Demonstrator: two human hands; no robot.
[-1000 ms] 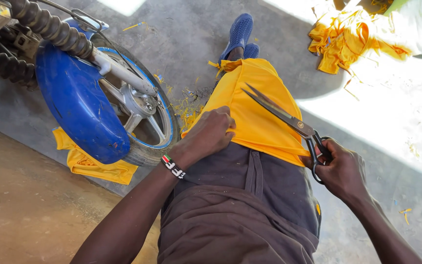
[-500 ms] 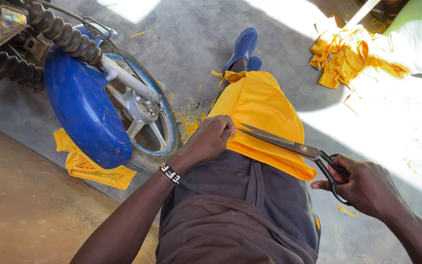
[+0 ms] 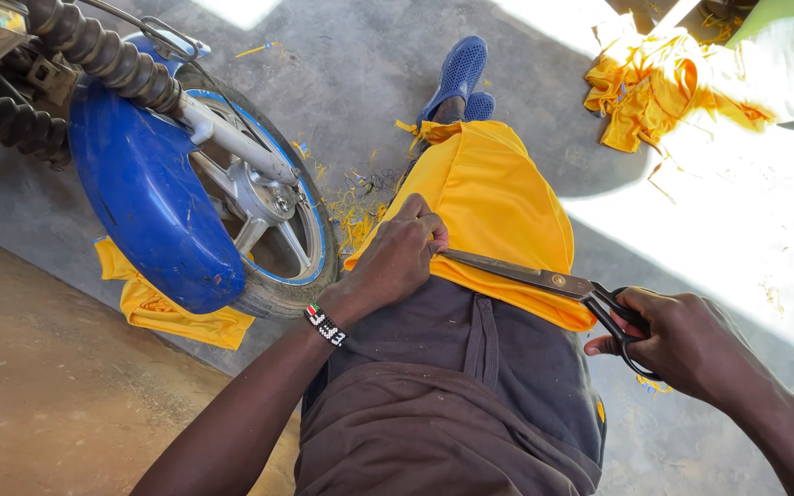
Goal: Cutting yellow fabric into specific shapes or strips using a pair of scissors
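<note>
Head view: the person sits with a leg stretched out along the concrete floor, and a piece of yellow cloth is draped over the thigh, above dark brown trousers. The left hand is closed in a pinch on the near edge of the cloth, knuckles up, holding the fabric taut against the leg. The right hand has its grip closed through the black loop handles of a pair of long scissors, fingers wrapped and firm. The blades appear nearly shut and lie almost level, their long axis running from the right hand leftward toward the left hand, with the tip right at the left fingers. The blades rest along the lower fold of the cloth, so the fabric lies directly ahead of and under the steel, and the left hand is the nearer of the two to the cut line. The cloth looks thin, smooth and slightly glossy, with frayed threads at its far corner. A beaded wristband circles the left wrist. To the left stands a motorcycle wheel with a glossy blue mudguard, a yellow scrap lying under it. A heap of yellow offcuts lies in sunlight at upper right, and blue perforated shoes show beyond the knee.
</note>
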